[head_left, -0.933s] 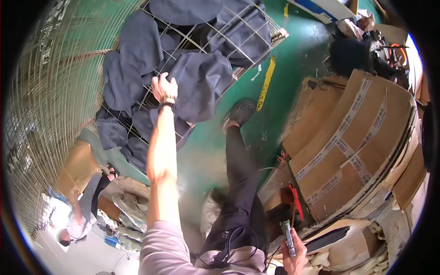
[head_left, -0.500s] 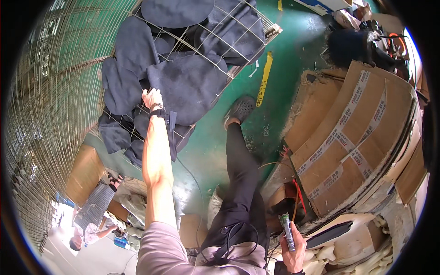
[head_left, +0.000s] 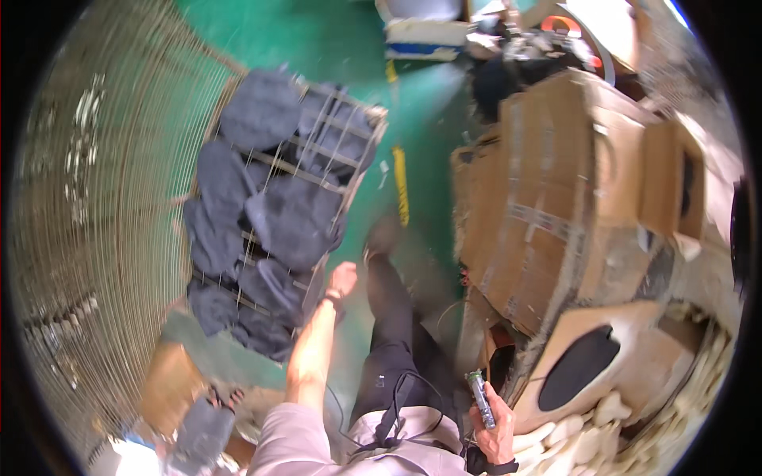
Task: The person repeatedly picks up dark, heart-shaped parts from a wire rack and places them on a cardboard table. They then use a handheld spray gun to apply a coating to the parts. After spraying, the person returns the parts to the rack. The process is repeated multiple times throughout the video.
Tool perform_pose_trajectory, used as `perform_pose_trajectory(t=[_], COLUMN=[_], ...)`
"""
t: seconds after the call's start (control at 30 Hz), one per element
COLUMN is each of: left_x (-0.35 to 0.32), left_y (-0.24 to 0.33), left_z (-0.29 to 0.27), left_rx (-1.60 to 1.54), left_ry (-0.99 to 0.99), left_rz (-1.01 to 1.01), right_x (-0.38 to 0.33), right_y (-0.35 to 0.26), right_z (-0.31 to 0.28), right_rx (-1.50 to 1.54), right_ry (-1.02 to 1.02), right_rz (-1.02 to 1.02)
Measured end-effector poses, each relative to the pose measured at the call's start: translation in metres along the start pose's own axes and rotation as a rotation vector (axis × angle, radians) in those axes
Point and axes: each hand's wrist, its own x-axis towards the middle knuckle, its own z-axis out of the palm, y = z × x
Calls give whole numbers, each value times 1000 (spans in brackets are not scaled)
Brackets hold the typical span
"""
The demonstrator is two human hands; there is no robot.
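My left hand (head_left: 343, 279) is beside the near right edge of a wire rack, apart from the dark sheets. It is blurred, with its fingers curled in and nothing showing in them. Several dark blue-grey, rounded flat sheets (head_left: 298, 222) overlap on the wire rack (head_left: 346, 188) at the left. My right hand (head_left: 497, 428), low on the right near my hip, is closed around a short slim cylinder (head_left: 481, 399) with a greenish end and a shiny, dark-and-clear body. What the cylinder is does not show.
Tall wire mesh (head_left: 127, 182) curves along the left. A cardboard-covered stack (head_left: 520, 206) stands to the right, with a black oval piece (head_left: 579, 366) and pale, bone-shaped pieces (head_left: 567, 440) near it. A yellow floor strip (head_left: 400, 186) lies ahead. Another person (head_left: 202, 432) is at lower left.
My left hand has come off the dark sheets and moved right and nearer to me. The view has shifted, and the rack looks smaller. My right hand still holds the cylinder.
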Motion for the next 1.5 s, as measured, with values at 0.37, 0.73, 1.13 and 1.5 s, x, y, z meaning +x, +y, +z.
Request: perform_pose_trajectory(t=[0.37, 0.73, 1.13, 1.5], left_x=[-51, -87, -125, -46], left_y=[215, 284, 388, 343], left_z=[101, 134, 151, 96], left_rx=[-191, 402, 597, 1055], left_ry=[-500, -660, -639, -860], left_rz=[-28, 124, 286, 741], right_x=[-159, -298, -300, -317], right_y=[153, 193, 159, 153], right_z=[-121, -104, -100, -78], right_rx=[291, 521, 501, 487], right_ry=[766, 1331, 1385, 1233], right_rz=[32, 256, 256, 317])
